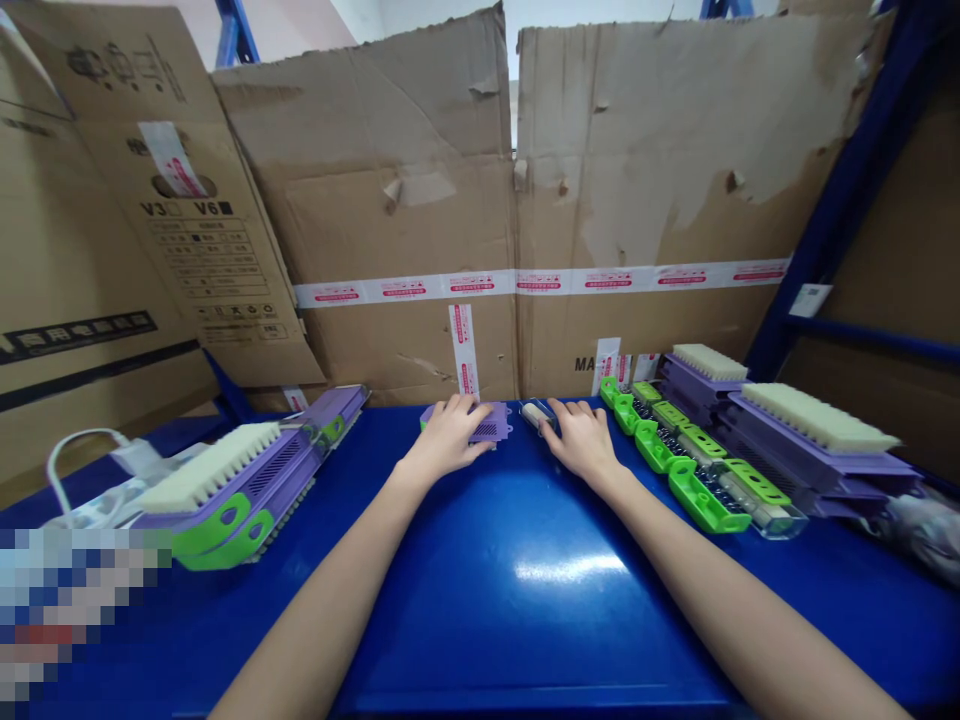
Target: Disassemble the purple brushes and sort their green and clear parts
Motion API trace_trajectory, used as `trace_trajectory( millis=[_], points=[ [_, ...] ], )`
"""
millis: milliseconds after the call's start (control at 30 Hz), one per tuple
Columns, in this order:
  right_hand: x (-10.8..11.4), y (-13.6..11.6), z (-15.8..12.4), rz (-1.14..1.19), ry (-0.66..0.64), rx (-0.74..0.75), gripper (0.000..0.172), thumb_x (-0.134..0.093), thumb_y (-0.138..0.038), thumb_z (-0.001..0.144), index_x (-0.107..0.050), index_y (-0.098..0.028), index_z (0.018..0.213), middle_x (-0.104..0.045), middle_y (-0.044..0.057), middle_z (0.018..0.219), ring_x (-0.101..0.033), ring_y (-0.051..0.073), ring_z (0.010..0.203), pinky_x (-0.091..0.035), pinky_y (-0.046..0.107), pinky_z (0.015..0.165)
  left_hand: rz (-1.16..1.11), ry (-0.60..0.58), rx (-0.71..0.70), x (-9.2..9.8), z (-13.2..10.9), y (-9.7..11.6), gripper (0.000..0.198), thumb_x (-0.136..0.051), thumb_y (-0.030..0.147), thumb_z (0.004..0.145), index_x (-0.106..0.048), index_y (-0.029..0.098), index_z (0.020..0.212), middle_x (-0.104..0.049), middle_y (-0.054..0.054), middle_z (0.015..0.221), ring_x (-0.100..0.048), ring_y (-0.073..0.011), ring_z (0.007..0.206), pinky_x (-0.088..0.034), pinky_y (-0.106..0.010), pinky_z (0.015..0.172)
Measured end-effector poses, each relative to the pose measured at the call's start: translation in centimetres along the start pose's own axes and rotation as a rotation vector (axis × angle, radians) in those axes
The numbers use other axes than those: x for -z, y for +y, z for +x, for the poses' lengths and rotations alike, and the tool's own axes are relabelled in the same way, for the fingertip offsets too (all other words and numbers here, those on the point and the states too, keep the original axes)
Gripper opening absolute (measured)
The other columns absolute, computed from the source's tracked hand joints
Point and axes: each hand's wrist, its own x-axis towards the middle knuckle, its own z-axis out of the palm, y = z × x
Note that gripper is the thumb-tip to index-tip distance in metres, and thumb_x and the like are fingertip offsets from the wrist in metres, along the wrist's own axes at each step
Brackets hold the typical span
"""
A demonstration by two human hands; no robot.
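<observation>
Cardboard panels (397,230): two tall ones at 12 o'clock, taking the middle of the blue tabletop (465,590) as the clock's centre; white tape (551,281) printed in red runs across both.
Printed carton (225,215): at 11 o'clock, marked V3 and V6.
Tabletop: glossy blue, catching a bright reflection between the forearms.
Stacked purple units (814,455): at 2 o'clock, pale ribbed blocks (817,415) on top.
Left purple unit (255,490): toward 10 o'clock, with green end pieces (217,535) and a pale ribbed block (214,465) above; a further purple piece (334,408) lies just beyond it.
Green brackets (705,495): in a row at 2 o'clock, beside yellow-green slotted parts (757,480), left of the stacked units.
White plug (141,457): toward 10 o'clock, its white cord (60,450) looping up and over to the left.
Left hand (450,440): just short of 12 o'clock, palm down, fingers slightly parted over a vented part, thumb out to the right; I cannot tell whether it grips.
Right hand (583,440): at 1 o'clock, fingers bent, thumb and forefinger at the right end of a clear piece; I cannot tell how firmly they close.
Vented part (493,428): purple, at 12 o'clock on the tabletop, partly hidden beneath the left hand.
Clear piece (535,413): toward 1 o'clock, a whitish part inside, lying between the vented part and the right hand.
</observation>
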Motion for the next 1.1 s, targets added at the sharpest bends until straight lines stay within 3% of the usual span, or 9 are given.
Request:
trace_trajectory(
  millis=[133,300,500,700,867,967,1100],
  points=[
    [-0.1,0.0,0.0,-0.002,0.007,0.001,0.043,-0.035,-0.040,0.091,-0.051,-0.017,0.124,-0.064,0.013,0.107,-0.051,0.025,0.101,-0.030,0.035,0.080,-0.078,-0.034,0.132,0.0,-0.9,-3.0,0.078,-0.070,0.057,0.061,-0.045,0.024,0.127,-0.051,-0.012,0.119,-0.046,-0.0319,0.111,-0.038,-0.045,0.090],
    [-0.2,-0.1,0.0,0.007,0.028,0.015,0.041,-0.037,-0.038,0.091,-0.052,-0.017,0.123,-0.064,0.012,0.106,-0.051,0.025,0.099,-0.028,0.034,0.079,-0.239,-0.031,0.210,-1.0,-1.4,-5.2,0.072,-0.068,0.056,0.064,-0.050,0.020,0.123,-0.055,-0.010,0.117,-0.047,-0.0269,0.110,-0.038,-0.040,0.096],
    [-0.2,-0.2,-0.1,0.022,0.042,0.050,0.042,-0.035,-0.039,0.092,-0.051,-0.017,0.123,-0.064,0.012,0.105,-0.051,0.025,0.098,-0.027,0.034,0.078,-0.382,0.108,0.327,-2.7,-1.1,-4.2,0.065,-0.067,0.046,0.069,-0.048,0.017,0.124,-0.049,-0.012,0.125,-0.046,-0.0257,0.118,-0.036,-0.040,0.101],
    [-0.3,-0.5,-0.2,0.035,0.057,0.120,0.043,-0.035,-0.039,0.092,-0.049,-0.017,0.127,-0.063,0.012,0.108,-0.049,0.025,0.101,-0.027,0.035,0.082,-0.790,0.023,0.421,-3.3,-1.0,-3.9,0.091,-0.074,0.045,0.061,-0.031,0.017,0.136,-0.051,-0.016,0.130,-0.052,-0.0258,0.116,-0.043,-0.040,0.096],
    [-0.1,-0.7,-0.3,0.082,0.074,0.181,0.048,-0.035,-0.039,0.091,-0.044,-0.015,0.131,-0.058,0.014,0.119,-0.046,0.026,0.107,-0.029,0.036,0.087,-1.028,-0.039,0.415,-3.1,-0.7,-3.7,0.079,-0.074,0.035,0.060,-0.038,0.014,0.128,-0.054,-0.016,0.127,-0.057,-0.0211,0.111,-0.046,-0.035,0.092],
    [0.1,-0.8,-0.4,0.116,0.076,0.232,0.053,-0.039,-0.040,0.089,-0.039,-0.015,0.135,-0.050,0.015,0.129,-0.042,0.027,0.114,-0.030,0.037,0.091,-1.049,-0.039,0.389,-2.8,-0.7,-3.5,0.071,-0.076,0.033,0.057,-0.045,0.015,0.118,-0.059,-0.013,0.119,-0.058,-0.0215,0.108,-0.046,-0.036,0.092],
    [0.1,-0.8,-0.3,0.128,0.096,0.298,0.063,-0.046,-0.040,0.085,-0.030,-0.013,0.140,-0.040,0.015,0.139,-0.034,0.027,0.125,-0.028,0.040,0.098,-0.847,-0.003,0.336,-1.7,-0.9,-3.0,0.070,-0.076,0.029,0.053,-0.044,0.018,0.115,-0.063,-0.007,0.105,-0.060,-0.0212,0.096,-0.048,-0.034,0.082]
  ],
)
